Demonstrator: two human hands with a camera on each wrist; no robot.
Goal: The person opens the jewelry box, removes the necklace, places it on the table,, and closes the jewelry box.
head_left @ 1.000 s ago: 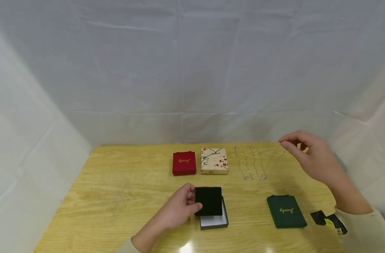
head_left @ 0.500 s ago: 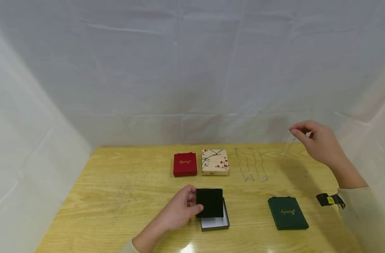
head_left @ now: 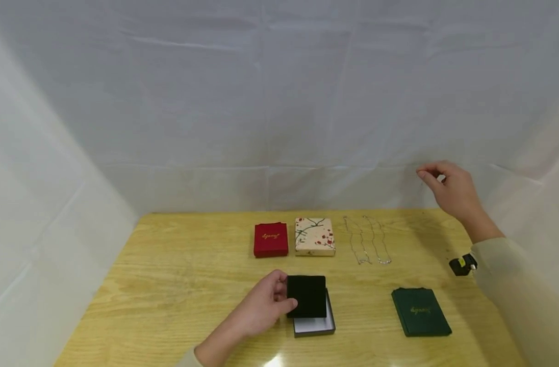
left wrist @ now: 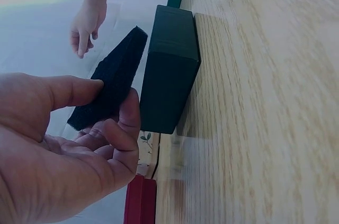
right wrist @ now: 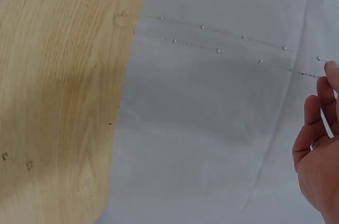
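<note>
My left hand (head_left: 267,305) pinches a thin black foam pad (head_left: 306,296) between thumb and fingers. The pad is tilted over a small open box (head_left: 313,326) with a white inside; the left wrist view shows the dark green outer wall (left wrist: 170,70) of this box. Raised at the back right, my right hand (head_left: 451,188) pinches a fine silver necklace between thumb and forefinger. In the right wrist view that necklace (right wrist: 202,27) hangs as a long loop dotted with small beads. Two more silver necklaces (head_left: 358,242) lie side by side on the table.
A red jewelry box (head_left: 271,239) and a cream box with a floral print (head_left: 314,237) stand at the back of the wooden table (head_left: 183,265). To the right lies a green lid (head_left: 421,312) with gold lettering. White cloth (head_left: 243,102) encloses the back and sides.
My right hand has risen with the necklace, lifting it up and back from the table. The left hand keeps its hold on the black pad, almost unmoved.
</note>
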